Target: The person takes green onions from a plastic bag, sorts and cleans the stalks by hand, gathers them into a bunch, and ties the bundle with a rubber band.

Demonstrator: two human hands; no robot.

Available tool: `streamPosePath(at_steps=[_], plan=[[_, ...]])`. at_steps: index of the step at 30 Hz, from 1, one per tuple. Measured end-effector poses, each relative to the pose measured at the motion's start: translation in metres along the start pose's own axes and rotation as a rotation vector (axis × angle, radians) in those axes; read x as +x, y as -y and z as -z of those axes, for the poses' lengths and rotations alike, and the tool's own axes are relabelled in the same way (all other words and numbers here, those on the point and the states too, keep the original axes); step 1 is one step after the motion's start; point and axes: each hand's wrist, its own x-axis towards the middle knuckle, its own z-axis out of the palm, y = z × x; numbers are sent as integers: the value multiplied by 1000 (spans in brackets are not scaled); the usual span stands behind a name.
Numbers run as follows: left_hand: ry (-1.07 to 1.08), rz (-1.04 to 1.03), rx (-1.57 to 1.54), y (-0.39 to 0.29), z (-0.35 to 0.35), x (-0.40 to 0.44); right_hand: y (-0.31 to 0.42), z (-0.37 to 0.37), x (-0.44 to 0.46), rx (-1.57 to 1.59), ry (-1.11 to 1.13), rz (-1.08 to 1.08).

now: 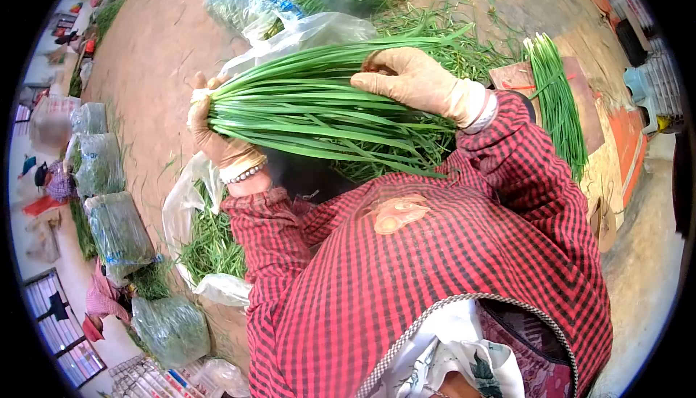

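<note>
Green bunch [312,101] held crosswise, in front of checked smock [449,275].
Left hand [205,124]: fingers clamped round pale ends [219,102]; right hand [420,83]: fingers curled at leaves [348,111], grip unclear. Keep ends firm, handle leaves lightly.

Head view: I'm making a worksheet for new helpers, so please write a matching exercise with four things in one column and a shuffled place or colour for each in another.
Things:
1. Left hand
2. Smock
3. Right hand
4. Other bundle

Places or colours:
A. At the right of the view, lying over a board
B. Around the pale ends of the held leaves
C. Over the green part of the held leaves, away from the pale ends
D. Red and black check

Pairs: 1-B, 2-D, 3-C, 4-A
</note>
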Motion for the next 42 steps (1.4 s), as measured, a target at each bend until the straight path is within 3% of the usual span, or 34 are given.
streamPosePath(at_steps=[4,7,9,11,13,14,17,19,21,22,23,24,26,28,29,30,31,32,33,34,35,36,38,39,42], plan=[[-27,-7,-16,0,-4,1,3,-5,-6,39,60,179],[-73,-41,50,-12,-6,4,1,8,-27,-136,67,266],[-83,-56,38,-19,5,7,-31,31,-42,-255,151,145],[-97,-132,210,-19,-17,2,-27,52,-49,-461,139,-186],[-15,-69,486,-8,-56,-4,-8,58,-37,-154,-219,216],[80,-45,520,2,-62,-1,8,58,-33,31,-170,193],[153,112,448,44,-121,-16,31,32,-14,63,-72,317],[297,127,389,73,-156,-33,23,6,3,319,-148,375],[419,270,80,81,-165,-30,24,9,5,745,-188,351],[545,258,143,88,-169,-28,19,17,3,718,-288,232],[625,291,101,90,-162,-21,21,6,10,725,-343,300],[704,327,61,92,-154,-14,12,12,3,723,-404,214],[725,150,274,106,-166,-25,-3,34,-10,810,-526,74],[1036,-115,878,128,-120,-8,-15,59,-28,927,-645,69],[1076,30,1151,133,-95,-10,-26,75,-39,1047,-582,82],[1017,322,1429,141,-64,-9,-31,86,-51,1076,-668,149],[1010,525,1374,148,-26,-6,-36,95,-61,1105,-756,218],[897,576,1696,140,-7,-12,-42,101,-70,1102,-772,221],[801,547,1695,160,44,-13,-58,114,-83,1186,-856,287],[631,731,1603,148,48,-18,-70,122,-96,1258,-941,359],[539,729,1488,156,84,-14,-92,133,-108,1227,-925,402],[382,820,1261,148,72,-16,-101,135,-119,1246,-939,405],[286,634,1133,147,51,-14,-113,134,-129,1297,-944,452],[235,580,1045,144,41,-11,-107,128,-131,1251,-1047,388],[255,396,896,135,-22,-14,-109,122,-129,1234,-1120,362]])
